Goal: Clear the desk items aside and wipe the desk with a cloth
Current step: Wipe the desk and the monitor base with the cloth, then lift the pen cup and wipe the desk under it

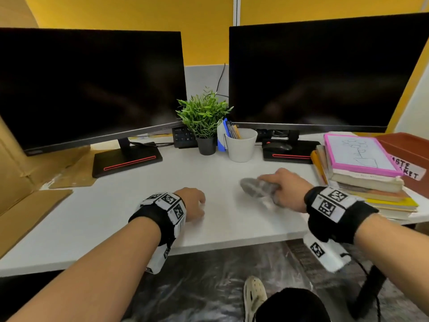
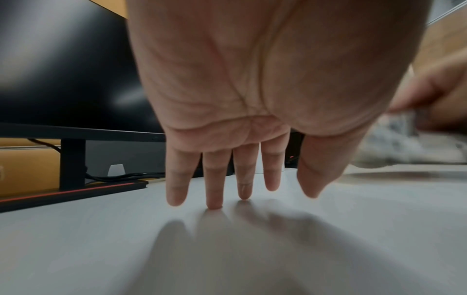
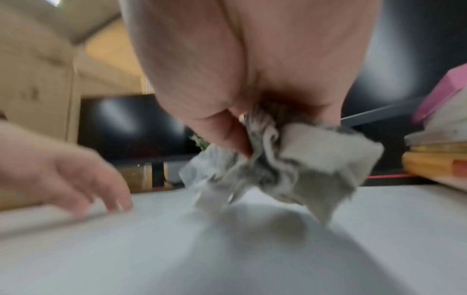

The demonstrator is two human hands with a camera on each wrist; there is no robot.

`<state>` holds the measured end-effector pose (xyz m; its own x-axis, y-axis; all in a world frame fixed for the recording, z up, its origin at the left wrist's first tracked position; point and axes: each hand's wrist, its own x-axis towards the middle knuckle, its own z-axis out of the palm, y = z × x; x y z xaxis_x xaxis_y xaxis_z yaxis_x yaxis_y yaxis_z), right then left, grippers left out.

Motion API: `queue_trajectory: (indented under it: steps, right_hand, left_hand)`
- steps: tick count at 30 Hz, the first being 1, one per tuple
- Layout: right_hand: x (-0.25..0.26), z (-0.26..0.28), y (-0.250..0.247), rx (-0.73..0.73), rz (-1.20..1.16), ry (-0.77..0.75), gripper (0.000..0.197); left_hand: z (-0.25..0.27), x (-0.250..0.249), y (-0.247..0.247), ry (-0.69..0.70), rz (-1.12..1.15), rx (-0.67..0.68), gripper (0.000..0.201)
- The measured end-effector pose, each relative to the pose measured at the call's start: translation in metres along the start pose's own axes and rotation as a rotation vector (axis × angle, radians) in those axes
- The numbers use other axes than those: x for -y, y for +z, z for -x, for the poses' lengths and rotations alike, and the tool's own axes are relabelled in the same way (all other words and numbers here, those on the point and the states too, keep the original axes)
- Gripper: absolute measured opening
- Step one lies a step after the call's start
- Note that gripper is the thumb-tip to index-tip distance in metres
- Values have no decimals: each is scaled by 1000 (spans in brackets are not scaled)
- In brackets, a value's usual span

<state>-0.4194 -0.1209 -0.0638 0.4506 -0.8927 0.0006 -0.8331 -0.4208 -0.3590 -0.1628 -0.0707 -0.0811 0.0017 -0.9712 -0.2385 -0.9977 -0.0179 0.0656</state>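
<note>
The right hand [image 1: 286, 190] grips a bunched grey cloth [image 1: 257, 187], fingers curled round the wad, with the loose folds hanging down to the white desk [image 1: 139, 219]; in the right wrist view the cloth [image 3: 290, 165] touches the surface or sits just above it, and the blur there keeps me from saying which. The left hand [image 1: 193, 203] lies spread, fingers straight and slightly apart, holding nothing; in the left wrist view the fingertips [image 2: 214, 205] rest on the desktop near the front edge.

Clearing looks done, judging by how things lie: the middle of the desk is bare, while a stack of books [image 1: 371, 182] topped by a pink-framed drawing board [image 1: 357, 154] sits at the right edge, and a small potted plant [image 1: 204, 122], a white cup of pens [image 1: 241, 145] and a mouse [image 1: 278, 146] stand at the back between and under the two dark monitors, the left monitor [image 1: 88, 87] and the right monitor [image 1: 325, 73]

Wiping appears to be under way on the right half of the open area. Still left, as I judge it: the stretch under and beyond the left hand, the front edge, and the strip along the monitor stands
</note>
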Motion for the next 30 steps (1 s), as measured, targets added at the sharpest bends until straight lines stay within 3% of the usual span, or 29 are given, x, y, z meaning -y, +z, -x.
queue_trajectory:
  steps: [1, 3, 4, 5, 6, 8, 10, 11, 14, 15, 19, 20, 24, 27, 30]
  right_hand:
    - [-10, -7, 8, 106, 29, 14, 47]
    - [-5, -2, 33, 333, 130, -191, 32]
    - [4, 3, 38, 343, 117, -325, 35]
    - [15, 8, 36, 436, 70, -363, 45]
    - [21, 4, 31, 497, -15, -286, 54]
    - [19, -22, 7, 294, 13, -245, 57]
    - [-2, -56, -11, 92, 98, -86, 50]
    - [-10, -69, -14, 100, 179, -13, 47]
    - [-17, -88, -9, 367, 376, 124, 48]
    - [-17, -94, -9, 344, 371, 132, 47]
    - [-20, -142, -29, -137, 56, 246, 50]
    - [-21, -154, -35, -187, -11, 265, 55]
    - [-19, -189, -48, -62, -77, 287, 73]
    - [-11, -202, -43, 66, 54, 270, 59]
    - [-3, -211, -32, 58, 74, 288, 58]
  left_hand:
    - [-2, 1, -1, -1, -6, -3, 43]
    - [-11, 3, -3, 0, -13, -10, 42]
    - [-14, 5, -5, 1, -18, -12, 42]
    - [-18, 6, -7, 1, -20, -14, 42]
    - [-23, 8, -11, -2, -22, -17, 42]
    - [-34, 13, -20, -18, -23, -29, 43]
    - [-45, 18, -29, -37, -17, -53, 44]
    - [-51, 19, -33, -47, -10, -64, 45]
    - [-72, 21, -41, -57, 7, -81, 48]
    - [-80, 21, -44, -58, 13, -85, 50]
    - [-107, 22, -57, -123, 81, -131, 60]
    - [-115, 24, -59, -152, 101, -147, 62]
    - [-147, 31, -67, -229, 182, -197, 81]
    - [-171, 35, -68, -259, 294, -221, 100]
    - [-202, 43, -70, -284, 463, -271, 110]
